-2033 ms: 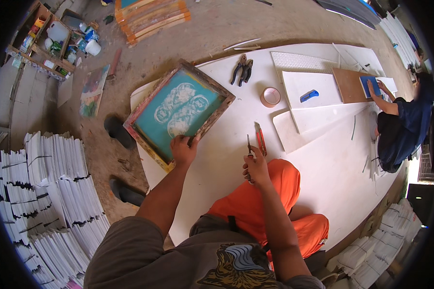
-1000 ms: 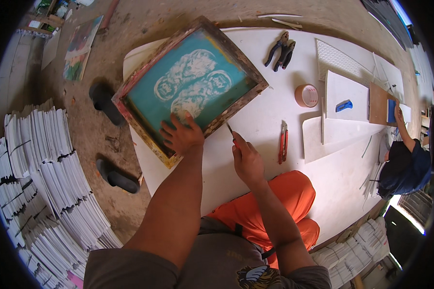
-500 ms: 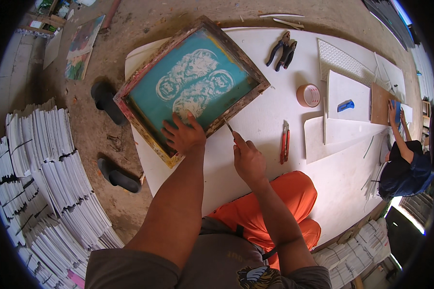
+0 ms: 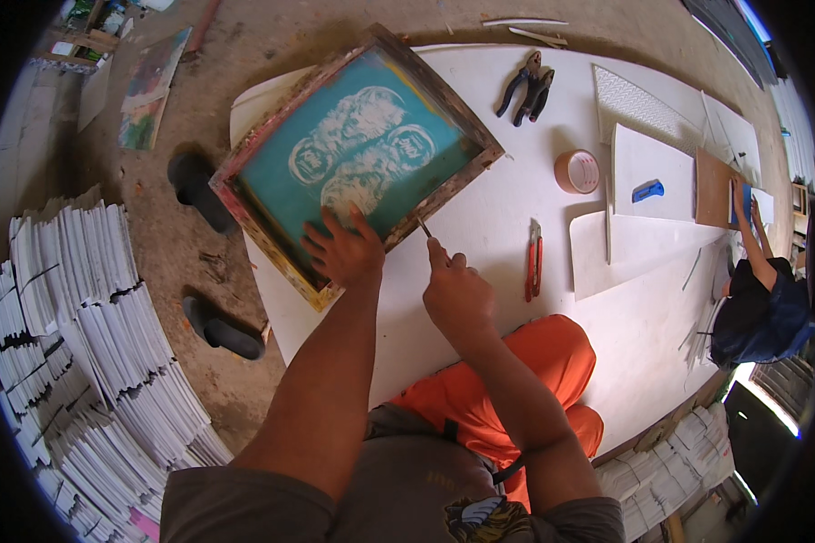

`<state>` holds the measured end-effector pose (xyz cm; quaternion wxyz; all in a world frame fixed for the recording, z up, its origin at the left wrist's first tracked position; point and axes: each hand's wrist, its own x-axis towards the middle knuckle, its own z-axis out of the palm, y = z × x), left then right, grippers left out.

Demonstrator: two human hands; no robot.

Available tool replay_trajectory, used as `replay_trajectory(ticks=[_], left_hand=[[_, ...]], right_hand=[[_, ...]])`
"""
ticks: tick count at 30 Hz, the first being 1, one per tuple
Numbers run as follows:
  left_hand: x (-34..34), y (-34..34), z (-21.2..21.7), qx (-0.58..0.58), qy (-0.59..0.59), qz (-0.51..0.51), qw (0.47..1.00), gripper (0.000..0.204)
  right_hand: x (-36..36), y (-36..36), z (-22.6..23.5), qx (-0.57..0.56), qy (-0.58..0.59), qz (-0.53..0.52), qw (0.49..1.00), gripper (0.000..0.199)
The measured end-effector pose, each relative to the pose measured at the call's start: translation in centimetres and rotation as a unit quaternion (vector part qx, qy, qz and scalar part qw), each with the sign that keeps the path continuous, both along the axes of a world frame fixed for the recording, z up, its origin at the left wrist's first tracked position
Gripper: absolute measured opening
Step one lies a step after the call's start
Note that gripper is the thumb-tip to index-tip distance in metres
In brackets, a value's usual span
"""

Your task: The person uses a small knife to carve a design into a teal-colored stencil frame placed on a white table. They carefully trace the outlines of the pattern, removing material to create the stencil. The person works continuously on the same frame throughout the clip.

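Note:
A wooden screen-printing frame (image 4: 444, 196), stretched with teal mesh (image 4: 272, 195) that carries a pale printed design, lies at a slant on the white tabletop. My left hand (image 4: 346, 249) rests with spread fingers on the mesh and the frame's near side. In my right fist (image 4: 459, 294) is a thin metal tool (image 4: 426, 230) resembling a screwdriver, its handle mostly hidden. Its tip meets the near outer edge of the wooden frame. To the right of that fist lies a red utility knife (image 4: 534, 261).
Pliers (image 4: 525, 89), a tape roll (image 4: 577, 172) and white sheets with a blue cutter (image 4: 647, 191) occupy the table's right part. Another person (image 4: 762, 294) works at the far right. Black slippers (image 4: 222, 328) and stacked white bundles (image 4: 91, 317) stand on the left floor.
My right hand has shifted slightly left and turned a little, with the tool's tip still at the frame edge. My left hand stays put on the mesh.

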<state>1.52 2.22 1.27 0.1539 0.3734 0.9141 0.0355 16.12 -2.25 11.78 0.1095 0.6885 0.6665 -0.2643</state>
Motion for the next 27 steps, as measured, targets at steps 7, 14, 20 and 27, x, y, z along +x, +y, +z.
replay_trajectory(ticks=[7, 14, 20, 27], left_hand=[[-0.2, -0.3, -0.7, 0.016, 0.019, -0.036, 0.999, 0.076], [-0.1, -0.1, -0.5, 0.002, 0.018, -0.037, 0.999, 0.076], [-0.1, 0.2, -0.9, -0.002, 0.028, -0.030, 0.999, 0.077], [0.0, 0.1, -0.6, 0.001, 0.025, -0.024, 0.999, 0.078]], right_hand=[[0.0, 0.2, -1.5, -0.026, 0.094, -0.063, 0.993, 0.043], [-0.1, -1.2, -2.7, 0.041, 0.073, -0.081, 0.993, 0.044], [1.8, -1.4, -5.1, 0.057, 0.203, -0.102, 0.972, 0.046], [2.2, -1.6, -5.9, 0.067, 0.270, -0.150, 0.949, 0.044]])
